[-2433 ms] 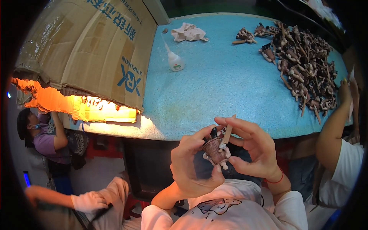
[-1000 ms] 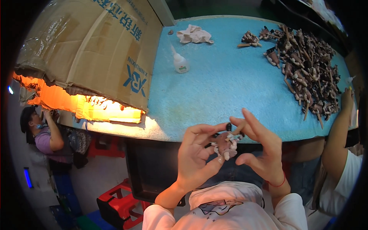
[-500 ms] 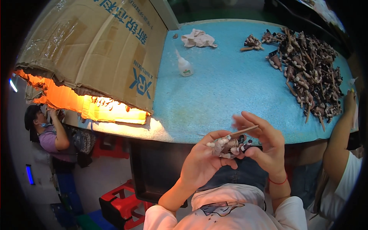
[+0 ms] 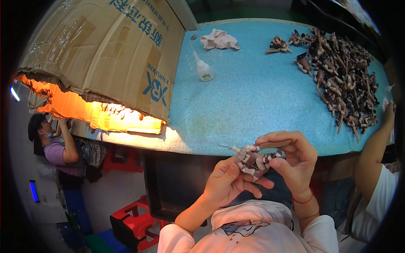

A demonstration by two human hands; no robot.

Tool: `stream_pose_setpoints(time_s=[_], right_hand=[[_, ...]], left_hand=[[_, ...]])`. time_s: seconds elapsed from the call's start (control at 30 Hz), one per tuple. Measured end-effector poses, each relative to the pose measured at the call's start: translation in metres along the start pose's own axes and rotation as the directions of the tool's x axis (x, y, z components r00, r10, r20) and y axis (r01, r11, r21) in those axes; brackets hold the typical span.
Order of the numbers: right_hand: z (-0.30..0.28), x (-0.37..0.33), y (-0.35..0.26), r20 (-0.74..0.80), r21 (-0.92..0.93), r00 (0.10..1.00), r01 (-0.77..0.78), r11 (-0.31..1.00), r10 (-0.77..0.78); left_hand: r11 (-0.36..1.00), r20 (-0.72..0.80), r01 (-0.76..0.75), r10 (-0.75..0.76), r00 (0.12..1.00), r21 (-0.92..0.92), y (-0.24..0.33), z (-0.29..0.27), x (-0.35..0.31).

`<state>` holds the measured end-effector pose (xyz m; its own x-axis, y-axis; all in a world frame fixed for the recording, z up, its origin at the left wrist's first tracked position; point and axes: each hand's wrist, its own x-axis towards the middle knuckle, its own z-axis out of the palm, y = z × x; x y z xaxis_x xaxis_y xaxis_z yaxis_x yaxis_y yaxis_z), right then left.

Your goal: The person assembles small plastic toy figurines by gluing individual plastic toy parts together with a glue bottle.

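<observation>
A small brown-and-white figurine (image 4: 252, 159) is held up over my lap, at the table's near edge. My left hand (image 4: 223, 181) grips its lower left side between thumb and fingers. My right hand (image 4: 298, 168) is closed around its right end, thumb below and fingers above. Along the top, under my right fingers, lies a flat brown stick-like piece (image 4: 275, 144); whether it is joined to the figurine I cannot tell. From the figurine's left end a thin pale spike (image 4: 225, 146) points left.
A white squeeze bottle (image 4: 205, 71) with a long nozzle and a crumpled cloth (image 4: 219, 39) stand on the blue table (image 4: 244, 101). Similar figurines (image 4: 341, 80) are heaped right. A cardboard box (image 4: 105, 55), glowing orange inside, is left. Below sit a black tray (image 4: 168, 185) and red stool (image 4: 133, 221). Two people work nearby.
The figurine has turned in my hands and its flat brown piece lies more level. My right fingers have come down onto that piece. The pale spike shows more clearly.
</observation>
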<state>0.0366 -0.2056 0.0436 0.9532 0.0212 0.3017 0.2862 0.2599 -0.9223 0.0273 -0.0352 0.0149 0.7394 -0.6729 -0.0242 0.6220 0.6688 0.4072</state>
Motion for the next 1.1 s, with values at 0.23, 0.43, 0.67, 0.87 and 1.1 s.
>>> stream_pose_setpoints(time_s=[0.23,0.43,0.67,0.87,1.1], right_hand=[[0.0,-0.002,0.004,-0.049,0.136,0.998,-0.031,0.99,0.038],[0.004,0.0,-0.001,0.079,-0.012,0.995,0.058,0.998,-0.057],[0.005,0.001,-0.004,0.065,-0.115,0.995,0.088,0.989,-0.081],[0.004,0.002,-0.004,0.068,-0.165,0.99,0.135,0.977,-0.125],[0.004,0.002,-0.004,0.054,-0.247,0.988,0.156,0.956,-0.147]], left_hand=[[0.989,-0.163,0.082,-0.062,0.985,0.119,0.007,0.017,0.003],[0.983,0.127,0.107,-0.088,0.988,-0.148,0.007,0.006,0.003],[0.988,0.06,0.054,-0.046,0.997,-0.147,0.006,0.013,0.003],[0.987,-0.044,0.059,-0.067,0.997,-0.15,0.007,0.014,0.001],[0.932,-0.141,0.132,-0.189,0.972,-0.339,0.01,0.022,0.002]])
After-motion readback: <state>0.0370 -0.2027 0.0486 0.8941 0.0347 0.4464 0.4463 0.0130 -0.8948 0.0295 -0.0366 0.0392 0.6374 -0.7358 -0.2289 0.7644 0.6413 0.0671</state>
